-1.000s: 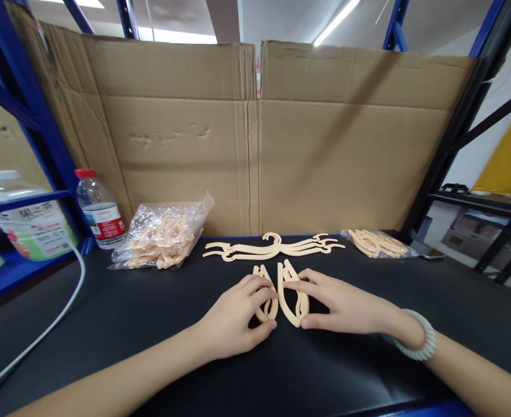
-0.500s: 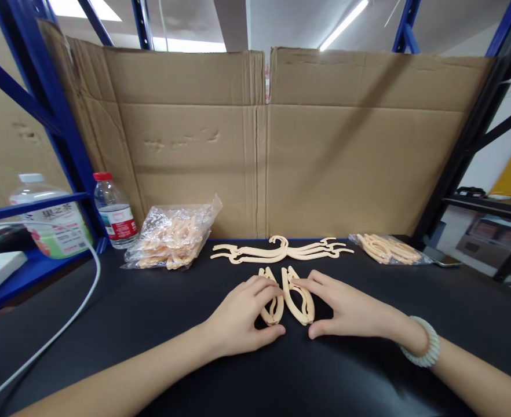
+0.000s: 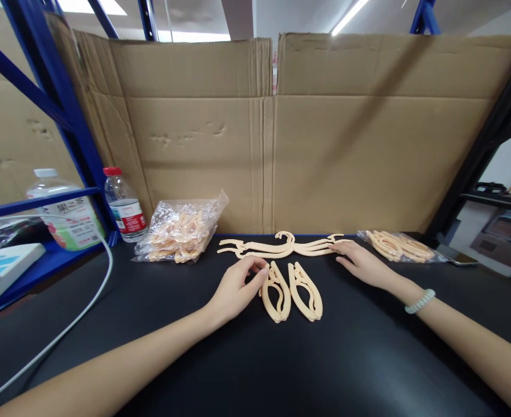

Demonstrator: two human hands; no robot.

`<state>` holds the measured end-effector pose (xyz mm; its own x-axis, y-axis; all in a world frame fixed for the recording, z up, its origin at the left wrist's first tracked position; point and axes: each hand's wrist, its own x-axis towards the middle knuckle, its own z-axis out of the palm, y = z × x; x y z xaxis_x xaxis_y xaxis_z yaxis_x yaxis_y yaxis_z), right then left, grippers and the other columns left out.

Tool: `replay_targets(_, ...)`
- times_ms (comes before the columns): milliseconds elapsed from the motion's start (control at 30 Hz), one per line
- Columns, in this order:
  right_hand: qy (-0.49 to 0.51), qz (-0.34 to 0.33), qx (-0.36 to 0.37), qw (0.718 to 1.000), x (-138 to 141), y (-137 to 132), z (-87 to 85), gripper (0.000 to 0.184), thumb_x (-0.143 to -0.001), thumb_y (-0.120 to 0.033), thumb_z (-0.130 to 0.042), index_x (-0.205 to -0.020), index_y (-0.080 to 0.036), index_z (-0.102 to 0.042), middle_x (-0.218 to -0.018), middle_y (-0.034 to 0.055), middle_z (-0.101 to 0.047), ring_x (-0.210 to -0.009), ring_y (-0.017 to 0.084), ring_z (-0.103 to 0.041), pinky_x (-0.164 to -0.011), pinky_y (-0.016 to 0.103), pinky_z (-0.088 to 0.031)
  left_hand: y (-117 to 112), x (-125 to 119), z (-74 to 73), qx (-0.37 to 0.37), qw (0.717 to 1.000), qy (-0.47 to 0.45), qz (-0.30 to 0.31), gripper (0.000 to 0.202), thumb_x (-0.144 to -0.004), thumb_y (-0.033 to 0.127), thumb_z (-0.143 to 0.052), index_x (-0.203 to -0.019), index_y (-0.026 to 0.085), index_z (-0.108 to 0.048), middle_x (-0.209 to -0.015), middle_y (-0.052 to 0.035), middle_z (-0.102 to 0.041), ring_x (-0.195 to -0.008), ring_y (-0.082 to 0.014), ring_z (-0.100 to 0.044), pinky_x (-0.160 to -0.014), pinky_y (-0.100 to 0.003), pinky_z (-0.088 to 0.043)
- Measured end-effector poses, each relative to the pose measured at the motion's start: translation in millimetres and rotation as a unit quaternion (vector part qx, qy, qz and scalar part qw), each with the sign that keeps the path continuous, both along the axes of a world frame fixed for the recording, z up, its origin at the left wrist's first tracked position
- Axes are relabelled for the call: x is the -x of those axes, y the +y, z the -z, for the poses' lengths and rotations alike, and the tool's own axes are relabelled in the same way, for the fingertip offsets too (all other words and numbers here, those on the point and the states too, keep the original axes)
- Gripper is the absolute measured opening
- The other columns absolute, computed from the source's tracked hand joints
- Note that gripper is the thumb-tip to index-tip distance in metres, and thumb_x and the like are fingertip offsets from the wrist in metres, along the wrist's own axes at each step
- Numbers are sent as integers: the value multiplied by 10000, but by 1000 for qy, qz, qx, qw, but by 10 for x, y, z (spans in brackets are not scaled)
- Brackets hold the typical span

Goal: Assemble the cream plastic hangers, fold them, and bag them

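Note:
Two folded plastic hangers, a left one and a right one, lie side by side on the black tabletop. My left hand rests at the upper left edge of the left one, fingers bent and thumb slightly apart; whether the fingertips touch it is unclear. Behind them lie several unfolded hangers, nested in a row with a hook pointing up. Over the right end of that row is my right hand, fingers stretched out and thumb apart, fingertips at the hanger arms.
A clear bag of hangers stands back left, beside a red-capped bottle. Another bagged set lies back right near a phone. Cardboard walls the back. A white cable curves over the left side.
My right hand has left the right folded hanger and moved away and right to the unfolded ones. My left hand has shifted up along the left folded hanger. The view has turned slightly.

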<state>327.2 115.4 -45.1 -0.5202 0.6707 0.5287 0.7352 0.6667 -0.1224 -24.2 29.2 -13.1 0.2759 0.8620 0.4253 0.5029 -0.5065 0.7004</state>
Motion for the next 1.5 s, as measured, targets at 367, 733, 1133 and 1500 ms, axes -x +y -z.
replay_targets(367, 12, -23, 45, 999, 173, -125, -75, 211, -939, -323, -469, -935, -202, -641, -934, 98, -601, -913, 262, -586, -831, 417, -505, -4, -4, -1, 1, 1000, -28, 2, 213, -882, 324, -470, -935, 182, -619, -939, -55, -675, -850, -192, -628, -780, -322, -484)
replay_targets(733, 64, -27, 53, 996, 248, -229, -166, 159, -920, -305, -486, -864, -198, -588, -828, 56, -648, -706, 200, -599, -643, 311, -463, 171, 46, 116, 75, 983, -160, -45, 258, -785, 398, -571, -893, 172, -631, -880, -59, -694, -778, -209, -670, -785, -367, -513)
replay_targets(1133, 156, -4, 38, 987, 152, -239, -283, 148, -921, -339, -510, -892, -206, -566, -804, 51, -652, -674, 196, -593, -605, 313, -469, 155, 27, 61, 99, 976, -185, -54, 252, -733, 374, -596, -860, 159, -628, -850, -63, -689, -747, -201, -666, -787, -380, -511)
replay_targets(1500, 195, -5, 7, 981, 252, -364, -414, 133, -897, -319, -525, -832, -204, -544, -748, 38, -623, -639, 181, -573, -599, 305, -469, 185, 69, 119, 101, 967, -212, -101, 381, -740, 407, -599, -1012, 142, -577, -991, -106, -668, -844, -228, -682, -853, -427, -521)
